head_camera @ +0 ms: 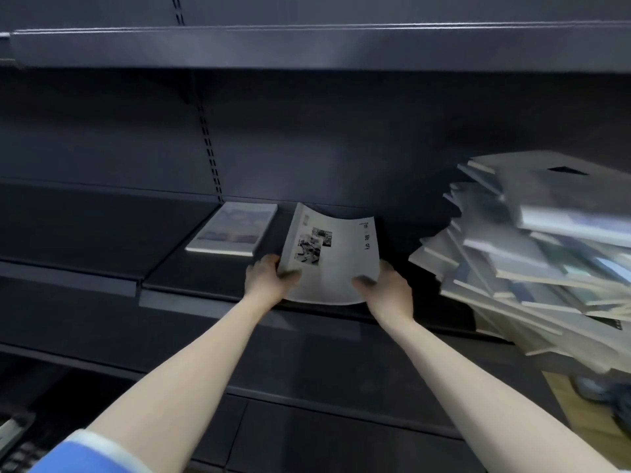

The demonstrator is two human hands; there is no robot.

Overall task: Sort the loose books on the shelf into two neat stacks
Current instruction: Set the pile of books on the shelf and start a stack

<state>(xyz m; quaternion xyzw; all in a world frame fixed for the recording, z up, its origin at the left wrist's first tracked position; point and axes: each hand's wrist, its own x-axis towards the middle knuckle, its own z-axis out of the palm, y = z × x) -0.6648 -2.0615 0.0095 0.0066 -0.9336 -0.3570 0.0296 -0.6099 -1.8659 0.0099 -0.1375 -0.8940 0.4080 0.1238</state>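
A white softcover book point(333, 254) with small black-and-white photos on its cover is bent in a curve just above the dark shelf point(177, 271). My left hand point(268, 279) grips its near left corner, thumb on the cover. At the near right corner my right hand point(384, 286) holds it the same way. Left of it a second book point(234, 228) with a pale picture cover lies flat on the shelf. A loose, untidy heap of books point(532, 254) leans at the right end of the shelf, blurred.
A dark shelf board point(307, 49) hangs overhead. The back panel has a slotted upright point(210, 155). Lower dark shelves run below my arms. Wooden floor point(573, 404) shows at the lower right under the heap.
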